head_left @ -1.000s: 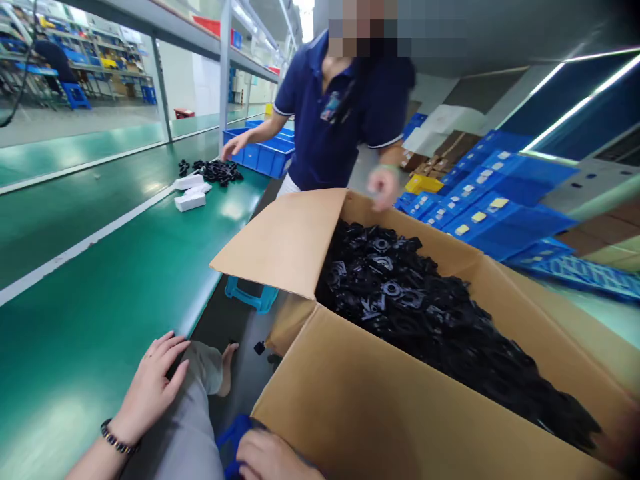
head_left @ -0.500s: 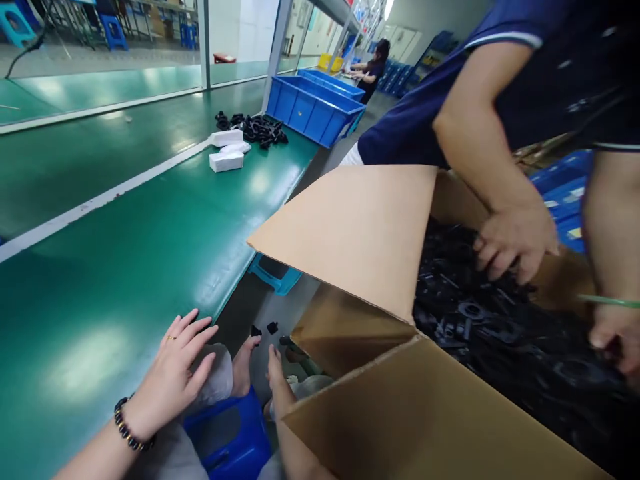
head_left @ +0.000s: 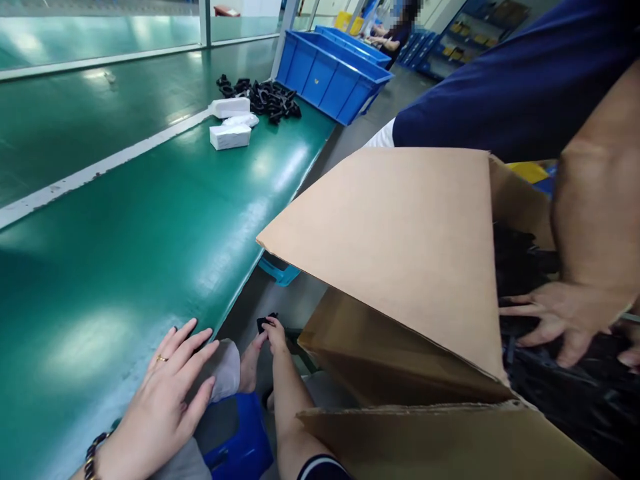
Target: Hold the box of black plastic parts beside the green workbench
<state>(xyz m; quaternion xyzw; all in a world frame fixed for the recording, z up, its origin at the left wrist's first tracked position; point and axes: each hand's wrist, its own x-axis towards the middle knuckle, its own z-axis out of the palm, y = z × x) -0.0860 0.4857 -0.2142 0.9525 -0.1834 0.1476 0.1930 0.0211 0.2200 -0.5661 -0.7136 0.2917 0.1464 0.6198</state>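
Observation:
My left hand [head_left: 167, 390], with a ring and a bead bracelet, rests at the green table's [head_left: 125, 253] edge, fingers spread and nothing in it. Down near the floor, beside my foot, my right hand [head_left: 274, 333] has its fingers closed on a small black part [head_left: 264, 324]. Its arm reaches down between my knee and the open cardboard box [head_left: 410, 247]. The box holds many black parts [head_left: 575, 413].
A person in dark blue [head_left: 480, 93] leans over the box with a hand [head_left: 565, 320] in it. Black parts [head_left: 273, 100], white boxes [head_left: 230, 137] and a blue crate [head_left: 330, 77] lie along the table. Blue stools [head_left: 243, 440] stand below.
My right hand has reached further down and closed on a black part by the floor. The box appears larger and further right in view. The other person's hand has moved within the box.

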